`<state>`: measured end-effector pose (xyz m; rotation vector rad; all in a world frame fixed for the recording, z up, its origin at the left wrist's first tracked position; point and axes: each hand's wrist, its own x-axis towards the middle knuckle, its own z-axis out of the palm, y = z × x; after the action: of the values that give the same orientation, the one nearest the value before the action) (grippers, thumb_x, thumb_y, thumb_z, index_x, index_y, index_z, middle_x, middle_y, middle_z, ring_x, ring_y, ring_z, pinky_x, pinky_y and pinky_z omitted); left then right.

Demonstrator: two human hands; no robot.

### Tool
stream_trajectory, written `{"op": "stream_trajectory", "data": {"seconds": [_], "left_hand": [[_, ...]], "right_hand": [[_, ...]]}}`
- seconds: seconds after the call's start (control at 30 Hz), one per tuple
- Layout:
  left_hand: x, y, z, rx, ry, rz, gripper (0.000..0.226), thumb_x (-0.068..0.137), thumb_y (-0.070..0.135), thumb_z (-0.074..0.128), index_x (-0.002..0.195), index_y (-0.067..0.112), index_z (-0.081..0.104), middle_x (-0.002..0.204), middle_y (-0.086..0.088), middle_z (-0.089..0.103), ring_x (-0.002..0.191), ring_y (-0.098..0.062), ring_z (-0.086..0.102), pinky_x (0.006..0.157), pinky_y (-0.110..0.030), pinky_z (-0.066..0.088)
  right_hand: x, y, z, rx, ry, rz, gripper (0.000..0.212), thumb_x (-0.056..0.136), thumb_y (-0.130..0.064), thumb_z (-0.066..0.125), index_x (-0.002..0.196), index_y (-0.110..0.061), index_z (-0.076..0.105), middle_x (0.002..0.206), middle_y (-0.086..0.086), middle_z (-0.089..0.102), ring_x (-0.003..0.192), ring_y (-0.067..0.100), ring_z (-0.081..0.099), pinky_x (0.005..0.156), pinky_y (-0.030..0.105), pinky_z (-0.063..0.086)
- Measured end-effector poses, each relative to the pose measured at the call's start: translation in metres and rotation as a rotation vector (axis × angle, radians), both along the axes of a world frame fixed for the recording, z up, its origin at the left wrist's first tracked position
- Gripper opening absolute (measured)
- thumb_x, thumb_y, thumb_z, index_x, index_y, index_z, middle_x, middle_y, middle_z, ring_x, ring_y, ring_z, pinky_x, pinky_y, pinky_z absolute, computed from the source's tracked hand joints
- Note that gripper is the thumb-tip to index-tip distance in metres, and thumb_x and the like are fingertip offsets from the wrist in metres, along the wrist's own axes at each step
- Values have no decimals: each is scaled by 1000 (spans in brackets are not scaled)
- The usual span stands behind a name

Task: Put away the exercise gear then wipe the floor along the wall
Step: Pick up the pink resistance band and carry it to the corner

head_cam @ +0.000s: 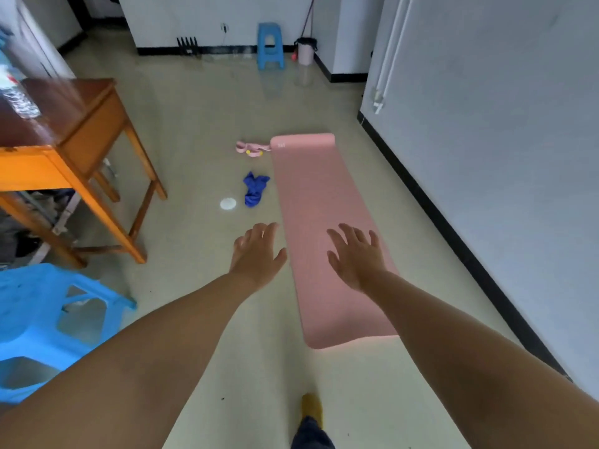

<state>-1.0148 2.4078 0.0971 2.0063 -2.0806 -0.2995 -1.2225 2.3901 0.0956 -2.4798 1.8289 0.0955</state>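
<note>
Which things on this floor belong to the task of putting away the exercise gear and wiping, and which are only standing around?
For the job: pink mat, pink strap, blue cloth, both open hands: left hand, right hand.

Just there: wooden table, near blue stool, far blue stool, pink bin, white disc.

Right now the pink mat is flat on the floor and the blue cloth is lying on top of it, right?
Not quite. In the head view the pink mat is flat on the floor, but the blue cloth lies on the bare floor beside its left edge, not on top.
</note>
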Motion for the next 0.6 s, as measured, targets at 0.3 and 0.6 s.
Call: {"op": "stream_trajectory", "data": {"seconds": [0.3,0.6], "left_hand": [[92,-136,-11,81,39,301,52,95,37,43,142,18,29,143,-7,37,128,-25,39,104,-40,32],[222,-328,-14,94,49,308,53,96,39,41,143,18,28,143,-7,37,129,-25,39,105,-40,33]], "right_hand": [[82,-189,-2,6,9,187,53,99,-35,34,148,-21,23,155,6,22,139,24,25,114,50,12],[234,-374,-18,20,-34,255,52,99,-34,36,148,-20,26,154,7,24,138,24,27,114,50,12]]}}
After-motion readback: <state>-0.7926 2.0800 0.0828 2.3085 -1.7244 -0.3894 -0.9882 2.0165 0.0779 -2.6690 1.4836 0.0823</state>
